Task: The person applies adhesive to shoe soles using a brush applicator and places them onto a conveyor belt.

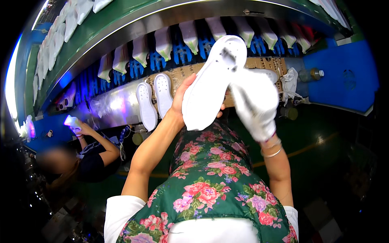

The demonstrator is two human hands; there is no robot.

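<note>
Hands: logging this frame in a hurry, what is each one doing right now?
Left hand: closed on the white shoe sole, holding it up from behind.
Right hand: in a white glove, pressed against the sole's edge; whether it grips it cannot be told.

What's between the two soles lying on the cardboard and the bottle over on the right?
In the head view, the held white sole and the gloved right hand cover that stretch between the two flat soles and the bottle; a white rag lies beside the bottle.
</note>
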